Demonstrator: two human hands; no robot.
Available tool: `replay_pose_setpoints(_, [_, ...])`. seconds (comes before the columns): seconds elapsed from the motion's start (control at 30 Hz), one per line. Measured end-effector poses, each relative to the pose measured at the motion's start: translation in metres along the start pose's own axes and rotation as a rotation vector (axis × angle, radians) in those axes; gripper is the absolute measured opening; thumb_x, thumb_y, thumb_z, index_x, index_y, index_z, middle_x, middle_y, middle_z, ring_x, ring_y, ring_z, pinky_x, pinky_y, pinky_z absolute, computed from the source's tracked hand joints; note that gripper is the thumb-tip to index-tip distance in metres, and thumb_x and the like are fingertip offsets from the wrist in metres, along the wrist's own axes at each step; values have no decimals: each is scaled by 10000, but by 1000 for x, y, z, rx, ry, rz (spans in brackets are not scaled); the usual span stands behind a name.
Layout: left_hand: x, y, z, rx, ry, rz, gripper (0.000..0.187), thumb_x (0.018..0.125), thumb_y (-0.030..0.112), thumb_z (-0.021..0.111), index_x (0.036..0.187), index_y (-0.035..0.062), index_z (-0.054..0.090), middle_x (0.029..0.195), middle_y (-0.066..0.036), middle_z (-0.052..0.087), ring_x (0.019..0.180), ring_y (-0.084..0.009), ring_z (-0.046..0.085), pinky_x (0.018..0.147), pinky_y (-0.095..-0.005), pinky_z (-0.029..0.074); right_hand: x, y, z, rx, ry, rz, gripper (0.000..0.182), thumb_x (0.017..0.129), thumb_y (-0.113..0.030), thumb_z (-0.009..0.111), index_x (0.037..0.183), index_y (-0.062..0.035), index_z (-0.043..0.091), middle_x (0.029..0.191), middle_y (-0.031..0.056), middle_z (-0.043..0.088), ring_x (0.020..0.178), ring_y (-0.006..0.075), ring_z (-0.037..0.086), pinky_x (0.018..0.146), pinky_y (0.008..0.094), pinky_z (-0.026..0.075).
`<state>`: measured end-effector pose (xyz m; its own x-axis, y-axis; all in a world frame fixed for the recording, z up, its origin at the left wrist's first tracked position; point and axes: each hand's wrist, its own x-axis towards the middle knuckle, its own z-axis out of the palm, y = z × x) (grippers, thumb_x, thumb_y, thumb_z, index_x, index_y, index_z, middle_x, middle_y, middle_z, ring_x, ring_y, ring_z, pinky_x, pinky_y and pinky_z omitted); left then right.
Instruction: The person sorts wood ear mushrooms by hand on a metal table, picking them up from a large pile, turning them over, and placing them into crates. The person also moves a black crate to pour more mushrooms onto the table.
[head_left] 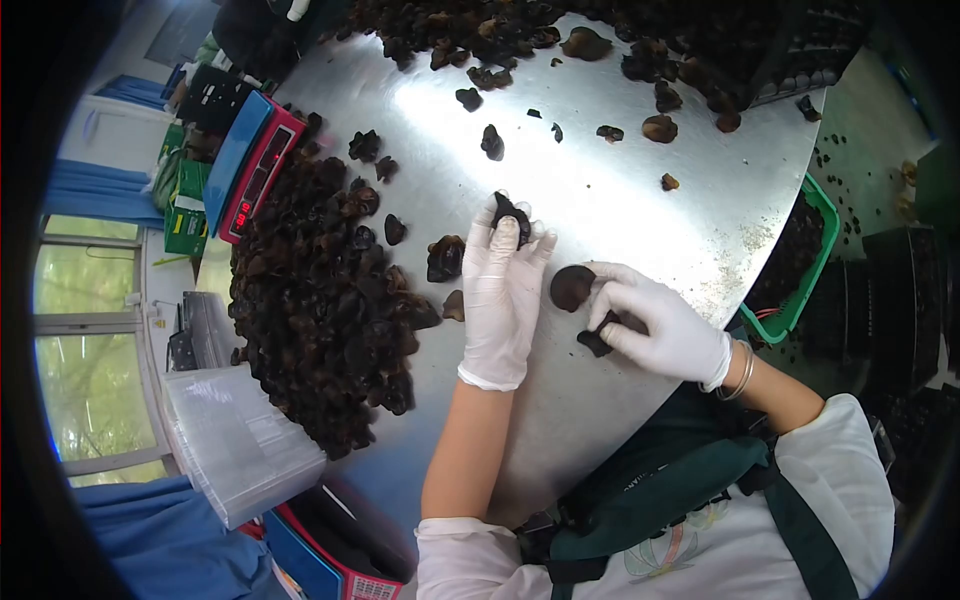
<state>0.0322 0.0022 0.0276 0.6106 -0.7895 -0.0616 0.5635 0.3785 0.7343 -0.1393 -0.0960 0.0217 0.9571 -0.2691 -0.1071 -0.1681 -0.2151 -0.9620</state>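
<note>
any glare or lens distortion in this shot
Head view: strong white glare on the metal table, brightest beyond the left hand; head view: wide-angle bending, black rounded corners; head view: window pale, washed out; head view: pieces in the dark heap blend together.

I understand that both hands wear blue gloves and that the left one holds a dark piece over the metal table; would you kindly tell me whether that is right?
Not quite: the gloves are white, not blue, as the head view shows. Both hands do wear them, and the left hand holds a dark piece over the metal table.
</note>
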Motion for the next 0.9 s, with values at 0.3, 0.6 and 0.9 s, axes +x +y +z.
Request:
replay_pose_setpoints(0.3, [-14, 12, -27, 863, 85, 182, 305, 950, 2, 610, 1252, 15, 566, 1107, -57, 638, 1011, -145, 611, 930, -285, 487, 0, -1, -1, -145, 13, -197, 141, 791, -140, 735, 929, -124, 708, 1391, 181, 548, 1068, 302, 605, 937, 379, 482])
replay_pose_setpoints(0.6, [-60, 75, -103, 1940, 274, 455, 434, 840, 4, 677, 1269, 36, 624, 1346, -152, 577, 1265, -323, 530, 1090, -411, 404, 20, -5, 45, -147, -253, -468, 126, 865, -102, 667, 991, -103, 651, 1058, 72, 625, 1009, 272, 610, 888, 376, 504])
replay_pose_setpoints(0.9, [-110, 67, -42, 1613, 306, 469, 431, 839, -76, 582, 1264, -15, 622, 1331, -139, 600, 1244, -264, 561, 1089, -374, 399, 72, -3, 42, -342, -172, -454, 232, 841, -17, 660, 1058, -90, 691, 1031, 77, 677, 999, 261, 654, 882, 361, 521])
